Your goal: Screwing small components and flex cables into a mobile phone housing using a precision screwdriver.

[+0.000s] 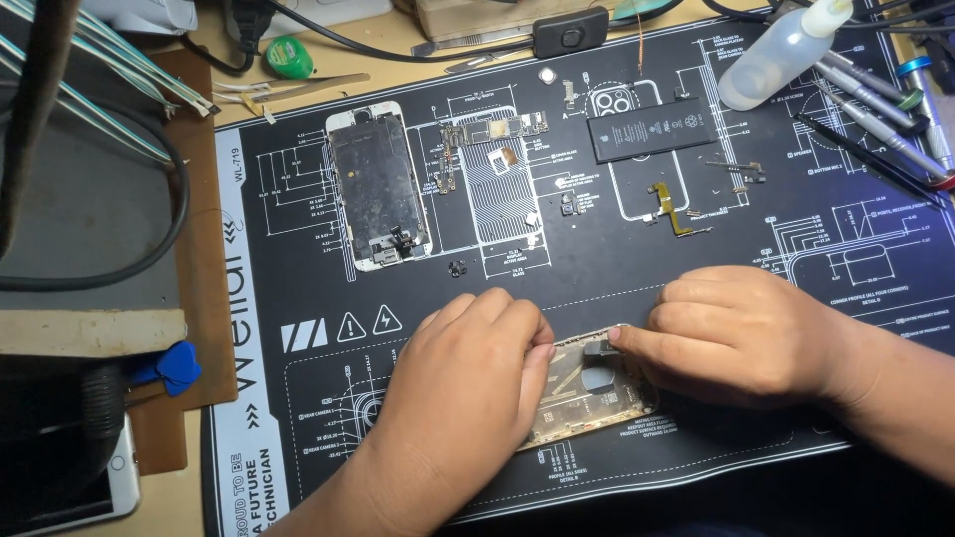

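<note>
Near the bench's front edge, left hand [468, 383] fingers grip the phone frame [589, 386]; right hand [741, 333] fingers pinch a dark part [600, 348] on it.

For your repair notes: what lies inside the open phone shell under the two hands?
Inside the shell: gold metal and a dark part under the right hand fingertip. The left hand covers the rest.

Detached white-framed phone screen [379, 185] upper left on mat, black labelled battery [652, 128] upper centre

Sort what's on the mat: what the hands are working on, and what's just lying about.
In hand: left hand and right hand on the open phone housing.

Lying about: screen assembly, battery, logic board, squeeze bottle, screwdrivers.
</note>
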